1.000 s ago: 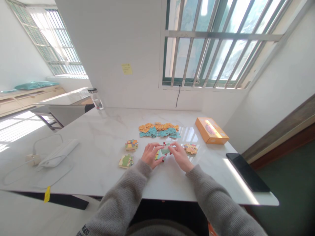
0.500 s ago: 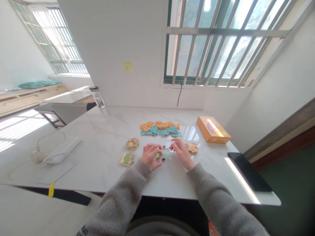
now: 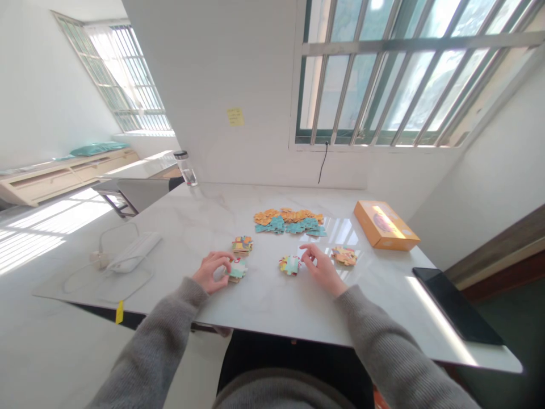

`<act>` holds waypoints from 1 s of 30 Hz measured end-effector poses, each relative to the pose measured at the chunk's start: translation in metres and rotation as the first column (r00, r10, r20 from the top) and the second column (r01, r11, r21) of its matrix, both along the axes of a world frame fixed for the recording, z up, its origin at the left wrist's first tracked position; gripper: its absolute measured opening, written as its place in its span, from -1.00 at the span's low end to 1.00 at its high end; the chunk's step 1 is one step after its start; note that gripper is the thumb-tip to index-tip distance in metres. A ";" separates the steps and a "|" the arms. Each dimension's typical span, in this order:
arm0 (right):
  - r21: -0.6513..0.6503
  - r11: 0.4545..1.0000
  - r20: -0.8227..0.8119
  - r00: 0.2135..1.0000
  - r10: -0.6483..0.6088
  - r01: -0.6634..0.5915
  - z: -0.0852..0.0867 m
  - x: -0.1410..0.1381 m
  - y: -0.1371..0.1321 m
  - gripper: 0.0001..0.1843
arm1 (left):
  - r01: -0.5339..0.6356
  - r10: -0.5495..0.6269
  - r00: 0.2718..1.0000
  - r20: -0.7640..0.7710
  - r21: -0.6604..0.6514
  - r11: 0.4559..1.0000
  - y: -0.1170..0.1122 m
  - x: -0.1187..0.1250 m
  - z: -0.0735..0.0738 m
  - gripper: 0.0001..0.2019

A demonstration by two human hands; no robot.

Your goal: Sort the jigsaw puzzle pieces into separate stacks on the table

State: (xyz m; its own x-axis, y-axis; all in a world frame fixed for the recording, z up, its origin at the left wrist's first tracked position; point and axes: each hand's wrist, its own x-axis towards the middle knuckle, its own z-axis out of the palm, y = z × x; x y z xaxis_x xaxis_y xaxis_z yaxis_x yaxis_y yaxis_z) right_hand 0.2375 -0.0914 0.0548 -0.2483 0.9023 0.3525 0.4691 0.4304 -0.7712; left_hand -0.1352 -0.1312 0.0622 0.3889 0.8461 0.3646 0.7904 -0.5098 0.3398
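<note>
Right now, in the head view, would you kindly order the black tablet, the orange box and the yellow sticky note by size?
Black tablet: looks largest, though it sits nearer the camera.
Orange box: next, unsure against the tablet.
Yellow sticky note: smallest.

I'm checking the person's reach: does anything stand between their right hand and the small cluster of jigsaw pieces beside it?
Nothing visible does. The right hand rests just right of the small cluster of jigsaw pieces, fingertips close to it. The left hand, holding a teal jigsaw piece, is on the cluster's far side.
</note>
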 end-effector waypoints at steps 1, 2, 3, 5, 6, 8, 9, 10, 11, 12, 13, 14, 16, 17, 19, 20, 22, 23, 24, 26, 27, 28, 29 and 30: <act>0.003 1.000 0.002 1.000 0.003 -0.003 -0.001 0.000 0.000 -0.73 | -0.004 0.004 1.000 -0.010 -0.020 1.000 0.001 -0.005 -0.003 -0.89; 0.005 1.000 0.003 1.000 0.007 -0.007 -0.001 0.000 0.001 -0.73 | -0.007 0.007 1.000 -0.017 -0.038 0.999 0.002 -0.008 -0.006 -0.89; 0.006 1.000 0.004 1.000 0.011 -0.011 -0.002 0.000 0.001 -0.73 | -0.010 0.009 1.000 -0.023 -0.053 0.999 0.003 -0.009 -0.008 -0.88; 0.006 1.000 0.005 1.000 0.015 -0.016 -0.002 0.000 0.001 -0.73 | -0.015 0.012 0.999 -0.043 -0.082 0.996 0.003 -0.010 -0.013 -0.87; 0.006 1.000 0.006 1.000 0.016 -0.016 -0.003 0.000 0.000 -0.73 | -0.022 0.016 0.998 -0.059 -0.094 0.995 0.003 -0.010 -0.014 -0.87; 0.006 1.000 0.010 1.000 0.016 -0.017 -0.002 0.000 0.000 -0.74 | -0.041 0.031 0.995 -0.097 -0.107 0.993 0.003 -0.010 -0.016 -0.86; 0.006 1.000 0.012 1.000 0.017 -0.017 -0.002 0.000 0.000 -0.74 | -0.049 0.037 0.993 -0.116 -0.108 0.993 0.003 -0.010 -0.016 -0.86; 0.007 1.000 0.015 1.000 0.019 -0.019 -0.002 0.000 -0.001 -0.73 | -0.049 0.035 0.991 -0.129 -0.107 0.993 0.003 -0.011 -0.016 -0.86; 0.008 1.000 0.017 1.000 0.022 -0.022 -0.002 0.000 -0.001 -0.73 | -0.038 0.023 0.991 -0.135 -0.105 0.994 0.004 -0.011 -0.016 -0.85; 0.009 1.000 0.020 0.999 0.025 -0.026 -0.002 0.000 -0.001 -0.73 | -0.015 0.001 0.991 -0.136 -0.103 0.995 0.005 -0.010 -0.016 -0.82; 0.010 1.000 0.021 0.999 0.027 -0.028 -0.002 0.000 0.000 -0.73 | 0.014 -0.027 0.990 -0.137 -0.101 0.995 0.006 -0.010 -0.015 -0.77; 0.010 1.000 0.022 0.999 0.028 -0.028 -0.003 0.001 0.000 -0.73 | 0.044 -0.058 0.988 -0.142 -0.100 0.994 0.007 -0.008 -0.015 -0.69; 0.011 1.000 0.023 0.999 0.027 -0.027 -0.004 0.001 0.000 -0.72 | 0.092 -0.113 0.976 -0.185 -0.121 0.988 0.012 -0.005 -0.014 -0.46; 0.012 1.000 0.022 0.999 0.025 -0.025 -0.004 0.001 0.001 -0.72 | 0.101 -0.132 0.965 -0.226 -0.143 0.985 0.015 -0.002 -0.013 -0.36; 0.013 1.000 0.020 1.000 0.024 -0.024 -0.005 0.001 0.001 -0.71 | 0.095 -0.159 0.930 -0.331 -0.201 0.975 0.021 0.004 -0.011 -0.23; 0.014 1.000 0.019 1.000 0.025 -0.025 -0.005 0.001 0.001 -0.70 | 0.085 -0.170 0.908 -0.382 -0.228 0.970 0.024 0.007 -0.010 -0.20; 0.017 0.999 0.018 0.999 0.028 -0.029 -0.005 0.001 0.001 -0.70 | 0.073 -0.195 0.864 -0.463 -0.267 0.961 0.030 0.013 -0.009 -0.19; 0.016 0.999 0.020 0.999 0.031 -0.031 -0.005 0.001 0.002 -0.70 | 0.076 -0.212 0.846 -0.489 -0.282 0.956 0.033 0.016 -0.008 -0.20; 0.016 0.999 0.021 0.999 0.033 -0.033 -0.006 0.001 0.002 -0.70 | 0.083 -0.228 0.832 -0.506 -0.293 0.953 0.035 0.019 -0.008 -0.23; 0.012 0.999 0.028 0.999 0.038 -0.038 -0.006 0.001 0.002 -0.69 | 0.096 -0.250 0.816 -0.521 -0.305 0.948 0.040 0.024 -0.007 -0.30; 0.010 0.999 0.032 0.999 0.041 -0.041 -0.006 0.002 0.002 -0.69 | 0.101 -0.256 0.814 -0.521 -0.307 0.946 0.042 0.026 -0.006 -0.34; 0.008 0.999 0.037 0.998 0.046 -0.046 -0.006 0.002 0.002 -0.69 | 0.103 -0.258 0.816 -0.518 -0.308 0.946 0.044 0.027 -0.006 -0.37; 0.006 0.999 0.042 0.998 0.052 -0.052 -0.006 0.002 0.002 -0.69 | 0.105 -0.258 0.819 -0.512 -0.308 0.945 0.046 0.028 -0.005 -0.40; 0.003 0.998 0.046 0.997 0.057 -0.057 -0.006 0.002 0.002 -0.69 | 0.106 -0.257 0.824 -0.505 -0.308 0.945 0.047 0.028 -0.005 -0.42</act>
